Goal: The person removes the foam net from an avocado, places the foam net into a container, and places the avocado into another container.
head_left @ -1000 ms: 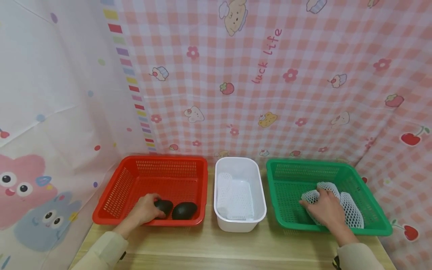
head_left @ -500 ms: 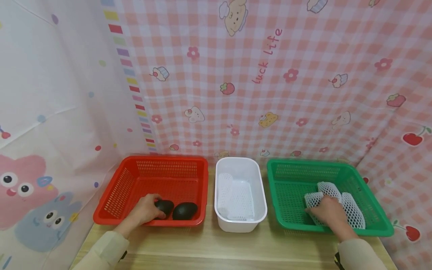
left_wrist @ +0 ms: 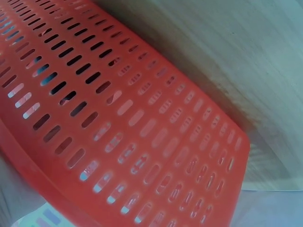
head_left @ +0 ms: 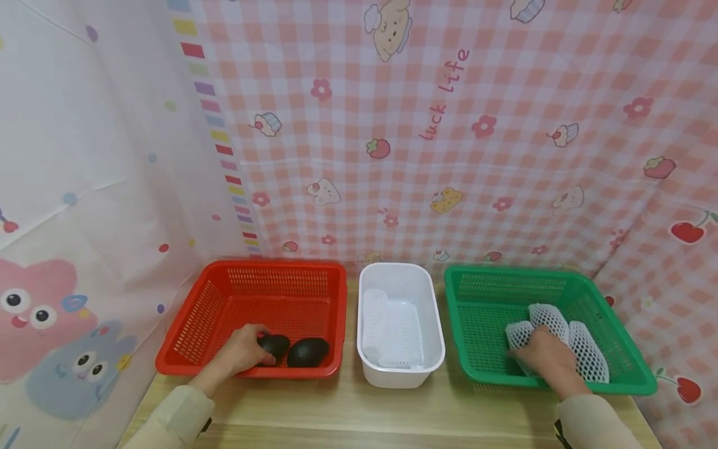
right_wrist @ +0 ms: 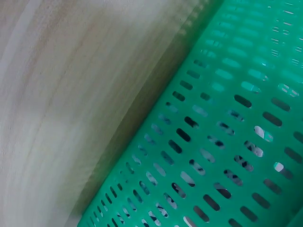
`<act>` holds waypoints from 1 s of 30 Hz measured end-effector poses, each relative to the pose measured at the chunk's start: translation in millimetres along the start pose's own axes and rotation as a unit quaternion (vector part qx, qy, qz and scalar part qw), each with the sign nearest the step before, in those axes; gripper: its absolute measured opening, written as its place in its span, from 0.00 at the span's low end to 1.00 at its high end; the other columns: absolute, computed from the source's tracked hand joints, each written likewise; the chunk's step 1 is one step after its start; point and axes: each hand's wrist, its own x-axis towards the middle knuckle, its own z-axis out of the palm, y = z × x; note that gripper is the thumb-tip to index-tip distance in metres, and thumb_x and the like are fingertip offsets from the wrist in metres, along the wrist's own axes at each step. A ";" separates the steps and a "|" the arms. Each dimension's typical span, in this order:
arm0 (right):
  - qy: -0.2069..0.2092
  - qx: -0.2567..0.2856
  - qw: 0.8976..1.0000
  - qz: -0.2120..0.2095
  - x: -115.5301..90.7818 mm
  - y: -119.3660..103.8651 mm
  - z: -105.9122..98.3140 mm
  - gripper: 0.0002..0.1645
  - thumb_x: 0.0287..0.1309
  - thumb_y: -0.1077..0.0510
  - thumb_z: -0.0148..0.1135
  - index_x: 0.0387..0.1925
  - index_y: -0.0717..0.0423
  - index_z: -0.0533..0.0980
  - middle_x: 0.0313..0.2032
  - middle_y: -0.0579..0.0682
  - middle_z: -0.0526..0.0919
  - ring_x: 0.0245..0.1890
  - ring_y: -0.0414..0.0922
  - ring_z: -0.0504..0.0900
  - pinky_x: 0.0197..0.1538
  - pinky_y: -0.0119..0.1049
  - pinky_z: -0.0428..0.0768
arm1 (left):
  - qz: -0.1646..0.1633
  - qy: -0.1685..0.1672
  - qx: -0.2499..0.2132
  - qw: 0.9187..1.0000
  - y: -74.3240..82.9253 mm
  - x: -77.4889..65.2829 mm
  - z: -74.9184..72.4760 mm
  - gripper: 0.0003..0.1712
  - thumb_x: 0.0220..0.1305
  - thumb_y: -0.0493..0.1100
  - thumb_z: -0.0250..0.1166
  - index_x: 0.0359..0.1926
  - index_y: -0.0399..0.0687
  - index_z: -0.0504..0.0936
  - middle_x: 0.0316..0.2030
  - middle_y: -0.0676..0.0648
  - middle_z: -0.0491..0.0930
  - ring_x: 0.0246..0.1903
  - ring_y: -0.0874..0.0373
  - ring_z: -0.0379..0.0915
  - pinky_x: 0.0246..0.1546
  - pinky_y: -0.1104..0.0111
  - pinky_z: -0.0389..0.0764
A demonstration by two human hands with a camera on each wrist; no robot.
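Observation:
In the head view my left hand (head_left: pixel 244 352) reaches into the red basket (head_left: pixel 280 274) and grips a dark avocado (head_left: pixel 275 344). A second dark avocado (head_left: pixel 308 352) lies just to its right. My right hand (head_left: pixel 543 357) is inside the green basket (head_left: pixel 505 284), gripping white foam nets (head_left: pixel 578 343) that lie there. The left wrist view shows only the red basket's slotted wall (left_wrist: pixel 118 123) and the tabletop. In the right wrist view only the green basket's wall (right_wrist: pixel 227 142) and the table show.
A white tub (head_left: pixel 399 277) stands between the two baskets with a white foam net (head_left: pixel 392 333) lying in it. All three stand on a light wooden table (head_left: pixel 381 415). Pink checked cloth (head_left: pixel 449 156) hangs close behind and on both sides.
My right hand has slid right and nearer over the foam nets in the green basket. The left hand has stayed on the avocado.

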 end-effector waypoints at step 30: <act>0.157 0.067 0.984 -0.048 -23.2 -11.6 -18.1 0.58 0.58 0.37 0.69 0.74 0.73 0.58 0.58 0.77 0.77 0.40 0.67 0.83 0.30 0.52 0.77 | 0.075 0.111 0.026 0.991 12.9 -21.6 -14.8 0.26 0.65 0.41 0.71 0.58 0.26 0.80 0.54 0.28 0.82 0.56 0.32 0.78 0.55 0.42 0.79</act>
